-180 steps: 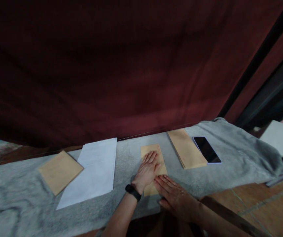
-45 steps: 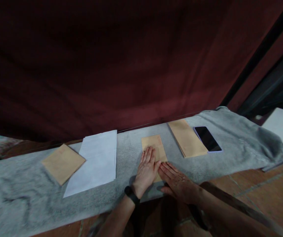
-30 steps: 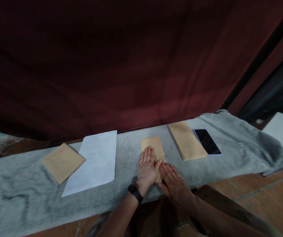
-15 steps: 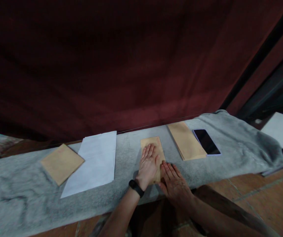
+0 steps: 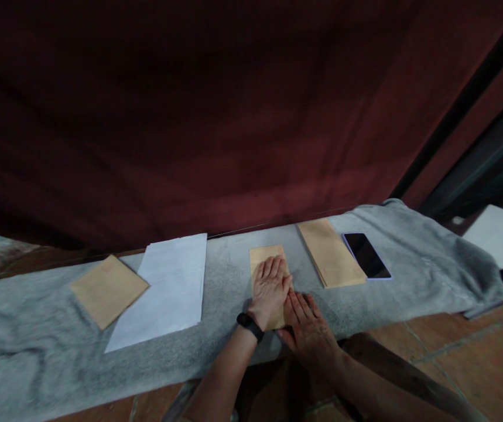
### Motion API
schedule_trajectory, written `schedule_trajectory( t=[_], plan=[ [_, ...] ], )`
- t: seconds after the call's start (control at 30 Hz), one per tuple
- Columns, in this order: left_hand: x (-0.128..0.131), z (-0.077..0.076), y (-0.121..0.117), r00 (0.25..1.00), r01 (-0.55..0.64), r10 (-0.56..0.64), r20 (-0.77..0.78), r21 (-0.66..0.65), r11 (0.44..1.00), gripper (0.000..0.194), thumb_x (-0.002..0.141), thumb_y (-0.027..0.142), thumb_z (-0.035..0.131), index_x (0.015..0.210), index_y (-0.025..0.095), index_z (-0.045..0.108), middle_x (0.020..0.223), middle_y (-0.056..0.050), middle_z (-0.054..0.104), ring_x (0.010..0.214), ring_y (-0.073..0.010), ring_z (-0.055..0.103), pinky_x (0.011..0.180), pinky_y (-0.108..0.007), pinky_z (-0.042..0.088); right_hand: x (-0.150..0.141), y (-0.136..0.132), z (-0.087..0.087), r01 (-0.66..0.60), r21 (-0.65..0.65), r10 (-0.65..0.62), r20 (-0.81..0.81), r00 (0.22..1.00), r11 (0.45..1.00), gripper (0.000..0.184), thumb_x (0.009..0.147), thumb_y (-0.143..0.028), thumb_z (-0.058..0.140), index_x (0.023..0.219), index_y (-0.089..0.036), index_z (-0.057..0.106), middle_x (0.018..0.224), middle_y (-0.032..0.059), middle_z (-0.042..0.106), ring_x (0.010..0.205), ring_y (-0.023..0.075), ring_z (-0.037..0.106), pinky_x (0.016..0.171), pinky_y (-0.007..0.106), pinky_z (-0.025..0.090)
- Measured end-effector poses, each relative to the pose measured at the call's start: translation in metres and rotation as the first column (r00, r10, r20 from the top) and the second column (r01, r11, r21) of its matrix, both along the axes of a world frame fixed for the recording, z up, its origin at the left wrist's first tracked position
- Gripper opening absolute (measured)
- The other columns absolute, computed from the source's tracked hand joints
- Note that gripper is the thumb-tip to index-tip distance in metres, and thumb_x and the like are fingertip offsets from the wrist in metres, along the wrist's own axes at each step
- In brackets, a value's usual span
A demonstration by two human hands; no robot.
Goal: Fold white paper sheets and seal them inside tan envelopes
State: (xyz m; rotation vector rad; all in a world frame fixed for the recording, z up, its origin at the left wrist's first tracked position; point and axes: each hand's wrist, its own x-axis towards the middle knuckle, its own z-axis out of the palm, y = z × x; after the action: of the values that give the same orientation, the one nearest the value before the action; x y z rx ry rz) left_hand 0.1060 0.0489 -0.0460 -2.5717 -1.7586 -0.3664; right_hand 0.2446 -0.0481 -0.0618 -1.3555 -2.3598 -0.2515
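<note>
A brown paper envelope (image 5: 262, 254) lies flat on the grey cloth (image 5: 229, 281), its long side running away from me. Across its middle rests my left hand (image 5: 271, 290), palm down with the fingers stretched out; a dark band circles that wrist. My right hand (image 5: 310, 331) lies flat at the envelope's near right edge, fingers extended, their tips touching the paper close to my left thumb. Much of the envelope is hidden under both hands. Neither hand grips anything.
On the left, a brown envelope (image 5: 108, 290) overlaps a stack of white paper (image 5: 167, 287). Right of my hands lies a pile of brown envelopes (image 5: 330, 252), with a phone (image 5: 368, 255) against it. A dark red curtain (image 5: 233, 117) hangs behind; tiled floor (image 5: 466, 346) shows at lower right.
My left hand has slid slightly to the right over the envelope, its fingers now nearer the right edge. The right hand stays almost where it was at the near right edge.
</note>
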Motion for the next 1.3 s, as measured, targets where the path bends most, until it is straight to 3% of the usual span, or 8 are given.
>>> schedule_trajectory(
  t=[0.2,0.5,0.9,1.3],
  plan=[
    [-0.004,-0.007,-0.004,1.0,-0.005,0.005,0.013,0.023,1.0,0.058,0.104,0.04,0.027,0.157,0.016,0.028,0.164,-0.006,0.031,0.153,-0.0203,0.021,0.126,-0.044,0.02,0.004,0.0,-0.001,-0.008,-0.02,0.008,-0.001,1.0,1.0,0.057,0.099,-0.039,0.047,0.144,-0.004,0.048,0.148,0.0226,0.051,0.136,0.0331,0.049,0.117,0.053,0.033],
    [-0.009,-0.005,-0.011,0.999,-0.042,0.042,0.02,0.011,0.999,0.057,0.104,0.039,0.028,0.155,0.014,0.033,0.162,-0.009,0.035,0.152,-0.022,0.023,0.126,-0.045,0.02,0.009,0.002,0.002,-0.022,-0.058,0.021,-0.031,0.999,0.998,0.056,0.1,-0.037,0.047,0.147,-0.007,0.045,0.149,0.0192,0.05,0.137,0.0307,0.049,0.118,0.052,0.033],
    [-0.028,-0.003,-0.027,0.996,-0.079,0.079,-0.026,0.029,0.996,0.059,0.104,0.042,0.03,0.155,0.012,0.032,0.162,-0.012,0.033,0.152,-0.0225,0.025,0.124,-0.046,0.026,0.028,0.017,0.01,-0.059,-0.189,0.05,-0.054,0.997,0.98,0.047,0.099,-0.025,0.045,0.145,-0.022,0.052,0.15,0.0084,0.053,0.136,0.0256,0.05,0.116,0.048,0.034],
    [-0.048,-0.005,-0.042,0.99,-0.134,0.135,-0.051,0.022,0.991,0.064,0.103,0.048,0.031,0.156,0.012,0.031,0.162,-0.014,0.032,0.152,-0.0245,0.025,0.123,-0.047,0.027,0.048,0.033,0.006,-0.053,-0.297,0.043,-0.041,0.998,0.953,0.059,0.09,-0.032,0.062,0.146,-0.02,0.051,0.155,0.0116,0.046,0.144,0.0287,0.04,0.116,0.048,0.037]
  ],
)
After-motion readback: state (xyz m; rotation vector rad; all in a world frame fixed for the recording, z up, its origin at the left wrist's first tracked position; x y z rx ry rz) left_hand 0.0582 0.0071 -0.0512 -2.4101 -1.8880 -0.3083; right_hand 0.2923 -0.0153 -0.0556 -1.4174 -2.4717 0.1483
